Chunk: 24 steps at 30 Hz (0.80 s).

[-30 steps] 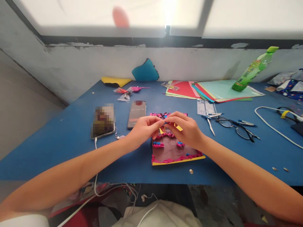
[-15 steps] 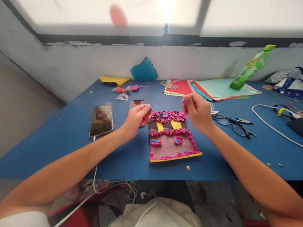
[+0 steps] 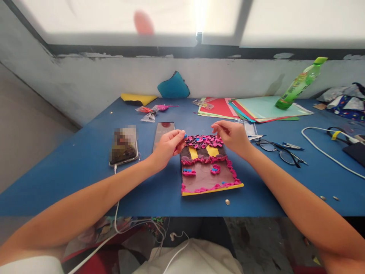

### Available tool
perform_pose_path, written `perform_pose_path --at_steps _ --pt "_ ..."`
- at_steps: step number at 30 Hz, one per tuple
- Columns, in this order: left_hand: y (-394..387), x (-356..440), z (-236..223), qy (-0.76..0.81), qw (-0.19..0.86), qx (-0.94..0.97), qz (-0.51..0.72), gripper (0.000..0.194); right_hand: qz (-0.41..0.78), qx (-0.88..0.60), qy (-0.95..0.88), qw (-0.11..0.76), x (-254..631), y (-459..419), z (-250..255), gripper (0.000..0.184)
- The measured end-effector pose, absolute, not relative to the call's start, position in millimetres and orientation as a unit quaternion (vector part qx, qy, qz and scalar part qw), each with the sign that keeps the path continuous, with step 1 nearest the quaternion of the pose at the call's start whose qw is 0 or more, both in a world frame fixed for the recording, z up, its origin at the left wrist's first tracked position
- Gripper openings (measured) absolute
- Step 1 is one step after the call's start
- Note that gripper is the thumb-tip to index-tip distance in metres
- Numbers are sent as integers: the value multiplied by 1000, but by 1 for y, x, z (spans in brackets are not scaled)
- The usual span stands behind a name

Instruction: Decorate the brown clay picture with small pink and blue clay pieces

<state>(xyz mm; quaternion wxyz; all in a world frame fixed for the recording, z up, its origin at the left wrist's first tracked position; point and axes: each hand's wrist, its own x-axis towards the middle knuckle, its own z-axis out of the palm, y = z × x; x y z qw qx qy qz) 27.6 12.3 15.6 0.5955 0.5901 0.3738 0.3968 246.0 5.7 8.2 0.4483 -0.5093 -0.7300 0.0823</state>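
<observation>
1. Your clay picture [image 3: 207, 169] lies flat on the table, just right of the dark phone [image 3: 163, 133]. It is a yellow-edged card covered in brown clay, trimmed with pink ruffles and blue dots.
2. The blue clay bit [image 3: 185, 135] is tiny, pinched at your left fingertips, just above the picture's upper left corner, right of that phone.

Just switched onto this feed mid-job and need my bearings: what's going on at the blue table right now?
A person is decorating a clay picture lying flat on the blue table. The left hand pinches a small blue clay bit at the picture's upper left corner. The right hand has its fingertips at the pink ruffled top edge. Two phones lie to the left, glasses and coloured paper sheets to the right.
</observation>
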Motion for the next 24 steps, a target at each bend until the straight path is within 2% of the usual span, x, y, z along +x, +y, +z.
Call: perform_pose_path --at_steps 4,12,19,24 --pt "10 28 15 372 593 594 397 31 67 -525 -721 447 246 8 6 38" --pt "11 28 15 369 588 604 392 32 73 -517 -745 416 247 4 9 57" --pt "8 29 7 339 603 626 358 34 30 -509 -755 412 245 7 2 29" --pt "10 28 5 336 606 630 350 35 45 -524 -752 398 243 6 2 33"
